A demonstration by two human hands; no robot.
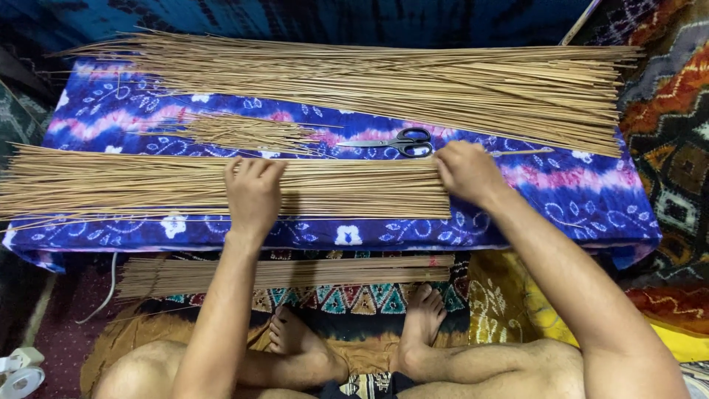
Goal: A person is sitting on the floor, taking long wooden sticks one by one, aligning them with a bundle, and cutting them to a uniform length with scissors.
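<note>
Stick bundle (221,188) lies flat under both hands' fingers (255,174).

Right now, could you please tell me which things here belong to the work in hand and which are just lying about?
In the work:
- left hand flat on the near row of thin sticks
- right hand at that row's right end

Lying about:
- black-handled scissors
- big far stick pile
- small loose tuft of sticks
- stick bundle on the floor
- tape rolls
</note>
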